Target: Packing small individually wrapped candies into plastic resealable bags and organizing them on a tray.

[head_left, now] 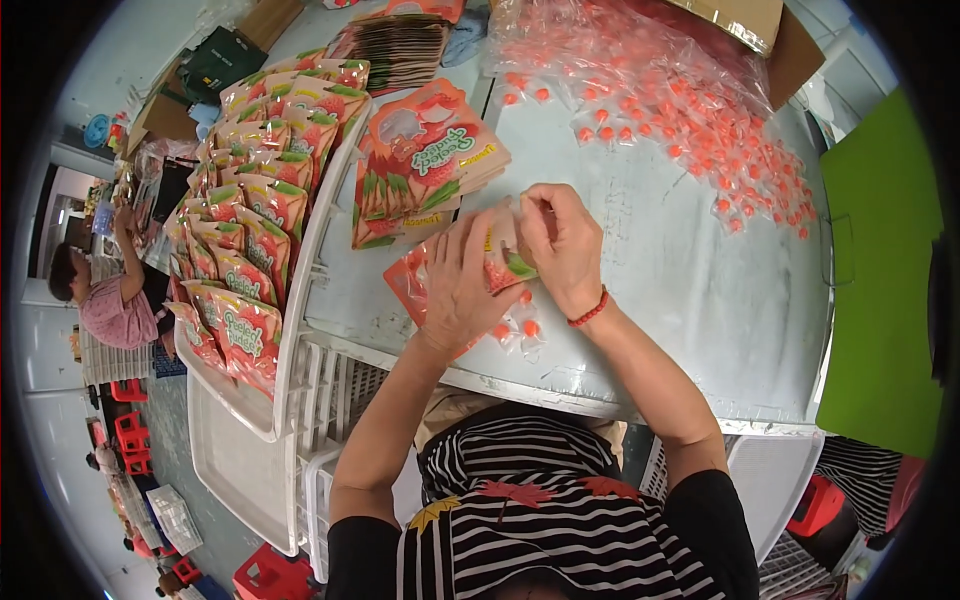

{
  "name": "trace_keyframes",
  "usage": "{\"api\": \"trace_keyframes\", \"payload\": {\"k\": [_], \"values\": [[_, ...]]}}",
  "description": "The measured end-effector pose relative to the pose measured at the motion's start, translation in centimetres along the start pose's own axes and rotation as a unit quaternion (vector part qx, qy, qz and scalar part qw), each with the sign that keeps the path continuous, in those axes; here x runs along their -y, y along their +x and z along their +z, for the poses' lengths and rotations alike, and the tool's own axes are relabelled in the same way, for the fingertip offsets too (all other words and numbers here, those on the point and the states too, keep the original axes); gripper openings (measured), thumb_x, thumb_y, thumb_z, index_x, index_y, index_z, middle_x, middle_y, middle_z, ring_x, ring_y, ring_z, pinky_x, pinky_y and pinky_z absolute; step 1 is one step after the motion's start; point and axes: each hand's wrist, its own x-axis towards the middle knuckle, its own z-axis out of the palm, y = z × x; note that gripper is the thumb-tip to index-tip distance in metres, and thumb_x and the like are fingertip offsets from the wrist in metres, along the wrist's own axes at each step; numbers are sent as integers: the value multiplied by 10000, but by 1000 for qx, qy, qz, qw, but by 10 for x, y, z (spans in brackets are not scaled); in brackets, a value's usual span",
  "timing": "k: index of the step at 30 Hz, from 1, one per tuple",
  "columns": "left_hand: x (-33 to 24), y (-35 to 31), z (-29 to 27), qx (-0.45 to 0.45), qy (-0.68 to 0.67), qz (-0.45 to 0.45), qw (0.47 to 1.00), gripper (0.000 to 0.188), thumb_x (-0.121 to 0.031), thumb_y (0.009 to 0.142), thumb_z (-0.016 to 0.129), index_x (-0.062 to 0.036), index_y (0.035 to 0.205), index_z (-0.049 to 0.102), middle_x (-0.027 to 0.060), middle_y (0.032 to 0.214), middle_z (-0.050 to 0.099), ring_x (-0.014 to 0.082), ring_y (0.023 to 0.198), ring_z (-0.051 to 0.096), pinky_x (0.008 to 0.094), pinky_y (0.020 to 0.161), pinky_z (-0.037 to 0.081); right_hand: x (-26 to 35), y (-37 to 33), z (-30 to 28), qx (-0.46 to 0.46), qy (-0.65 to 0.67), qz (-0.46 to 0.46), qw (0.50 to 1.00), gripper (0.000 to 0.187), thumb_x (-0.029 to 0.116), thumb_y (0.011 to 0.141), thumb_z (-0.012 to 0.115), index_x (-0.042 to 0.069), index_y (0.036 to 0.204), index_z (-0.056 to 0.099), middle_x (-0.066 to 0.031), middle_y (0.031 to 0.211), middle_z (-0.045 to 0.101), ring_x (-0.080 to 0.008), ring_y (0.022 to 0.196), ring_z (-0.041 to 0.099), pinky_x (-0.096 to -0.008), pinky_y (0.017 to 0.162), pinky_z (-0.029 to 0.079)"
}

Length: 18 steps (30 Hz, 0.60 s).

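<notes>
**Printed pouch held at its mouth on a grey work table**

A red and green printed stand-up pouch (500, 265) is held flat on the grey table (690, 270), close to its near edge. The left hand (458, 285) is laid over the pouch body, fingers spread and pressed down on it. The right hand (565, 245) is closed on the pouch's top edge, thumb and fingers pinched there. What lies inside the pouch cannot be seen.

Small clear sachets of orange candies (520, 328) are seen just beneath the hands, touching the pouch. A large heap of the same sachets (680, 110) is spread across the far right of the table.

A stack of flat empty pouches (425, 165) is placed just beyond the hands. To the left, a white plastic tray (300, 300) is filled with rows of upright, overlapping pouches (250, 220).
</notes>
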Motion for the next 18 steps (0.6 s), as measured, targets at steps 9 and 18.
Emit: {"api": "trace_keyframes", "payload": {"k": [9, 18], "values": [[4, 0, 2, 41, -24, 42, 998, 909, -251, 597, 799, -31, 1347, 336, 180, 1263, 435, 370, 1132, 432, 479, 973, 320, 12, 1, -27, 156, -76, 98, 980, 108, 87, 873, 575, -20, 863, 578, -56, 606, 569, -86, 481, 511, -244, 479, 431], [-6, 5, 9, 61, -57, 29, 996, 967, -253, 581, 821, -34, 1369, 307, 193, 1310, 399, 386, 1152, 422, 468, 974, 355, 3, 16, -4, 82, -88, 60, 991, 186, 187, 935, 502, 5, 952, 533, -166, 716, 593, -254, 611, 599, -332, 568, 468]]}}
